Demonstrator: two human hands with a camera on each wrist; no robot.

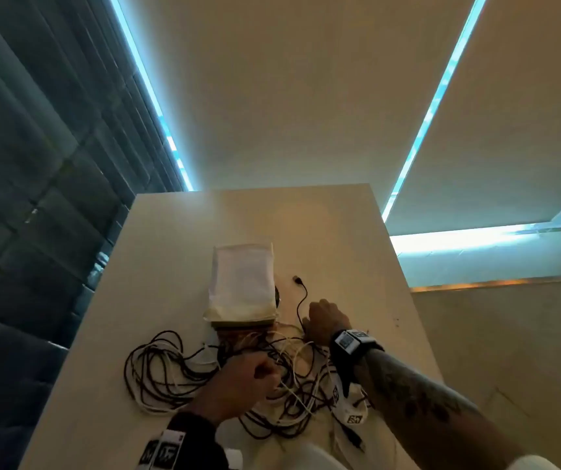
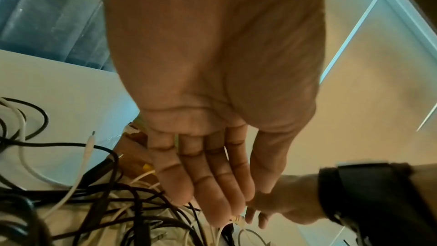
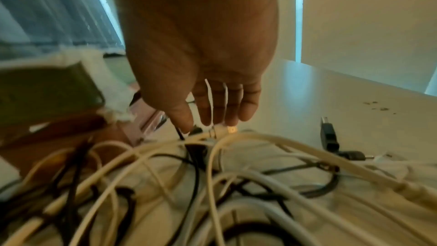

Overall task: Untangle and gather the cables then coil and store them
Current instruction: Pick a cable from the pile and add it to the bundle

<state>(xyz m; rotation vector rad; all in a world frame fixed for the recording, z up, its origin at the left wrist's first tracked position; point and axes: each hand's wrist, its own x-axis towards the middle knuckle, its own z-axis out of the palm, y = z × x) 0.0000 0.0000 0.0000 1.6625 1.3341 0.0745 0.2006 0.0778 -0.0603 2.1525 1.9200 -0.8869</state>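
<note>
A tangle of black and white cables (image 1: pixel 204 378) (image 2: pixel 94 194) (image 3: pixel 212 184) lies on the near part of the pale table (image 1: pixel 170 249). My left hand (image 1: pixel 255 378) (image 2: pixel 224 203) sits in the middle of the heap, and its fingertips pinch a thin white cable (image 1: pixel 289 391) near the plug end (image 2: pixel 236 219). My right hand (image 1: pixel 319 320) (image 3: pixel 203 119) reaches to the heap's far right edge. There its thumb and forefinger nip a thin black cable (image 1: pixel 301 305) (image 3: pixel 179 133), whose USB plug (image 1: pixel 296 279) lies further back on the table.
A white cloth pouch (image 1: pixel 242 283) (image 3: pixel 47 91) lies flat just behind the heap on a brownish object (image 1: pixel 242 334). Loose black plugs (image 3: pixel 327 132) lie right of my right hand. The table's left and right edges drop off close by. Window blinds rise beyond the table.
</note>
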